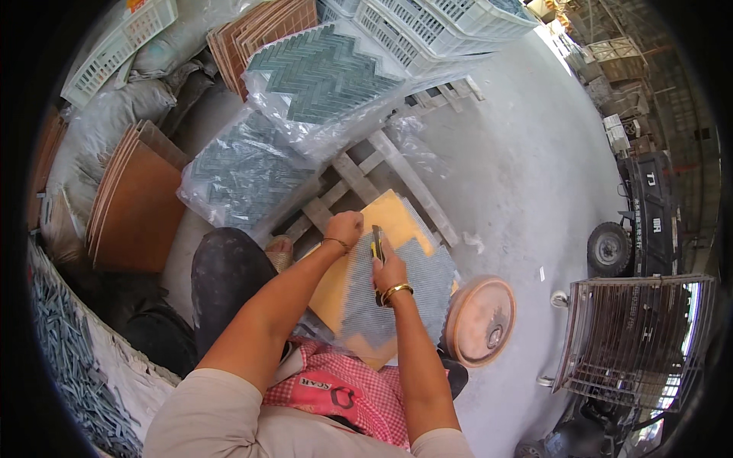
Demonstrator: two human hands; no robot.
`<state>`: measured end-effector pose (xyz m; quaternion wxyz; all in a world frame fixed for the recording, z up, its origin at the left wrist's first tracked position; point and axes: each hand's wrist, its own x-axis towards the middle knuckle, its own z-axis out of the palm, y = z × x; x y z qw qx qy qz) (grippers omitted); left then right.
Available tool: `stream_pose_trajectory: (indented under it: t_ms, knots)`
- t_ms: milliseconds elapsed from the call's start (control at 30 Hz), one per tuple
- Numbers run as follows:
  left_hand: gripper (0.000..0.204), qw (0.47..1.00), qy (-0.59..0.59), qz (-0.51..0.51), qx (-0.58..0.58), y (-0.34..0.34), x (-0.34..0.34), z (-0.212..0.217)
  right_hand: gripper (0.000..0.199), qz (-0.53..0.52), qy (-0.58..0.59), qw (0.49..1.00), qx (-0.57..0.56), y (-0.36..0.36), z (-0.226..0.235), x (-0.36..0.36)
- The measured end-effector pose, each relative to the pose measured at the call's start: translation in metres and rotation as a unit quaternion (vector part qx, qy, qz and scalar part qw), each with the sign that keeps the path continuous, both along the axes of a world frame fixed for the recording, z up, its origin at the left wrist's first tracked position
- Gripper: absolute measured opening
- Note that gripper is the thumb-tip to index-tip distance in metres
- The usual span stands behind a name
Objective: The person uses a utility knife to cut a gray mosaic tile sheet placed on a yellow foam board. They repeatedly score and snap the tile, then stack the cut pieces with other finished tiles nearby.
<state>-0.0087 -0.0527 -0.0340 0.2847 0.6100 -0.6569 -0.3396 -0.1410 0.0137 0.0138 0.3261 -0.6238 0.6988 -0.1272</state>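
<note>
My right hand [390,269] is wrapped round a yellow and black utility knife [377,243], which points away from me. To its left, my left hand [346,227] is closed over the upper part of the work surface; whatever its fingers hold, if anything, is hidden. Below both hands lies a yellow-orange board [330,296], slanted across my lap. A grey mesh sheet [389,301] with a stepped edge covers much of its middle and right. Past the mesh, the board's far end shows bare yellow.
Wooden pallets [353,177] lie beyond the board. Plastic-wrapped stacks of green herringbone tile [324,76] stand behind, near white crates [416,34]. A round orange-rimmed lid [480,320] is at my right. Brown boards [141,202] lean at left, above loose tile strips [72,359].
</note>
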Motion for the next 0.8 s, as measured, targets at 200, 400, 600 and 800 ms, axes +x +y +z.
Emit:
stream_pose_trajectory:
  t_ms: [200, 400, 600, 800]
  knots:
    - [0.003, 1.0, 0.022, 0.004, -0.018, 0.0, 0.002, -0.002, 0.051, -0.073, -0.121, 0.982, 0.122, 0.016, 0.037, 0.022]
    - [0.003, 1.0, 0.015, -0.016, -0.004, -0.001, 0.005, -0.004, 0.051, -0.079, -0.118, 0.983, 0.12, 0.031, 0.034, 0.031]
    - [0.005, 0.999, 0.035, -0.001, 0.01, 0.003, 0.003, -0.001, 0.052, -0.107, -0.164, 0.97, 0.146, 0.029, 0.032, 0.028]
    - [0.005, 0.998, 0.063, -0.001, 0.02, 0.003, 0.009, 0.0, 0.052, -0.099, -0.177, 0.97, 0.133, 0.032, 0.035, 0.034]
